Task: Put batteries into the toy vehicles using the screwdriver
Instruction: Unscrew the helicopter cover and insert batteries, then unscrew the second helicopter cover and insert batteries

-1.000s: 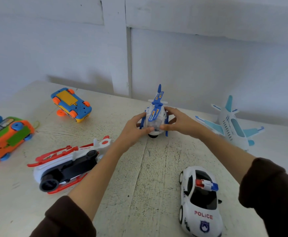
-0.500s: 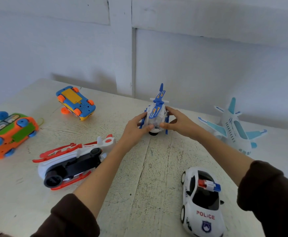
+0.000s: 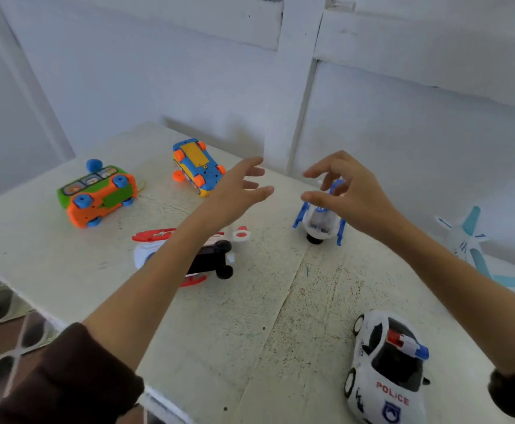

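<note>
Bare hands (image 3: 296,194) raised, spread (holding nothing)

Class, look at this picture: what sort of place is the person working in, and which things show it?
Probably a room at home, though unsure: a worn white-painted wooden table, white panelled wall behind, patterned tiled floor, plastic toy vehicles like the white police car.

Glossy plastic police car (image 3: 386,370) on a rough, seemingly painted-wood table (image 3: 250,316).
</note>
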The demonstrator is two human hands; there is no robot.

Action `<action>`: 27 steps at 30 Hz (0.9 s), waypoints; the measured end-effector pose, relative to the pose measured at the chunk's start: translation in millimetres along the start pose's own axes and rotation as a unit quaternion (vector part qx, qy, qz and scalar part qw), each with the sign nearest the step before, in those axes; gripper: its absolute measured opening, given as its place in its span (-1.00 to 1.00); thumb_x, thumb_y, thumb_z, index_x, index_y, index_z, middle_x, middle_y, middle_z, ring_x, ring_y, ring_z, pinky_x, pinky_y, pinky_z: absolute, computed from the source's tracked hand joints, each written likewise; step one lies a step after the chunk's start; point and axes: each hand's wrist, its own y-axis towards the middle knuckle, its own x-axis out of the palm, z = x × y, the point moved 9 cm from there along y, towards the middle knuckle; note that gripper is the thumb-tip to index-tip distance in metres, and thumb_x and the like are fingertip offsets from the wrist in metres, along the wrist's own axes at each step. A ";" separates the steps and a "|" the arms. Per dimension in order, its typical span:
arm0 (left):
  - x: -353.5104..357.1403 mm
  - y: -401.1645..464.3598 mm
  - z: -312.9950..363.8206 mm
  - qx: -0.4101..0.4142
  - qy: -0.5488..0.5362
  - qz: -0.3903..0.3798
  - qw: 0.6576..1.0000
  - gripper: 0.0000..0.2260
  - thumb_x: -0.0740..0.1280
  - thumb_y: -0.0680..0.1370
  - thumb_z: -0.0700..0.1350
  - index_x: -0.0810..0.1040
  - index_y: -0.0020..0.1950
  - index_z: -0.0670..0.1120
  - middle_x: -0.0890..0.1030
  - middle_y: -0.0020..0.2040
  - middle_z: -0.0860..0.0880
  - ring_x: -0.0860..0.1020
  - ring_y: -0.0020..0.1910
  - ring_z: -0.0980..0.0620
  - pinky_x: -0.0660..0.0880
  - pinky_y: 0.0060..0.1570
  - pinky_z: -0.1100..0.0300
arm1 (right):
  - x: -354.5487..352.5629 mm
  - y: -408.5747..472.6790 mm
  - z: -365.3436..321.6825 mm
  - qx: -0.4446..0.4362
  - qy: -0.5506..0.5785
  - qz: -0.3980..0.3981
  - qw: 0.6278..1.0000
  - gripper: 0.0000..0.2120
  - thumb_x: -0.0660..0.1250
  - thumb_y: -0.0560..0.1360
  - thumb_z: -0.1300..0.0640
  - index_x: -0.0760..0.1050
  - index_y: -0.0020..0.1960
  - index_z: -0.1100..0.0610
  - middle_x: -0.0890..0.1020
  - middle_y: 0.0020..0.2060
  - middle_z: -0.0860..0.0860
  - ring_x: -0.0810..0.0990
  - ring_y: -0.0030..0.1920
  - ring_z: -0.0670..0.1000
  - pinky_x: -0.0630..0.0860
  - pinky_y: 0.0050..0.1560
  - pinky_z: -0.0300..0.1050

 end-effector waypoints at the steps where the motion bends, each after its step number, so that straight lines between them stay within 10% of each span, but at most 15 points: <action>1: -14.6 -7.5 -3.5 0.000 0.004 0.013 1.000 -0.52 0.34 0.57 -0.12 0.31 0.47 -0.04 0.47 0.32 0.01 0.50 0.18 0.04 0.45 -0.03 0.34 | 17.4 2.6 -12.2 -0.019 0.002 -0.042 0.999 -0.72 0.46 0.36 0.08 0.53 0.05 0.07 0.49 0.01 -0.02 0.51 -0.14 -0.10 0.50 -0.18 -0.27; 8: -101.8 -71.5 -49.4 -0.035 0.078 0.075 0.994 -0.64 0.35 0.57 -0.14 0.43 0.36 -0.03 0.48 0.30 0.03 0.46 0.25 0.05 0.41 0.13 0.23 | 139.4 3.5 -71.3 -0.141 -0.008 -0.263 0.955 -0.57 0.48 0.36 0.09 0.49 0.20 0.07 0.43 0.06 -0.13 0.43 -0.01 -0.12 0.34 -0.05 -0.47; 13: -121.5 -112.8 -92.0 -0.090 0.129 0.042 0.987 -0.52 0.37 0.54 -0.03 0.34 0.44 0.04 0.36 0.40 0.07 0.35 0.30 0.13 0.32 0.23 0.22 | 197.6 3.2 -90.8 -0.202 -0.056 -0.356 0.911 -0.40 0.49 0.36 0.03 0.37 0.34 0.04 0.39 0.18 0.07 0.34 0.21 -0.01 0.27 0.25 -0.14; 27: -110.2 -125.6 -114.1 -0.110 -0.021 0.059 0.992 -0.58 0.43 0.49 -0.19 0.39 0.28 0.06 0.45 0.26 0.05 0.54 0.05 0.15 0.51 -0.14 0.45 | 235.7 13.0 -76.6 -0.120 -0.059 -0.391 0.911 -0.38 0.50 0.31 0.06 0.32 0.30 -0.03 0.51 0.06 0.01 0.44 0.04 -0.01 0.46 0.04 -0.05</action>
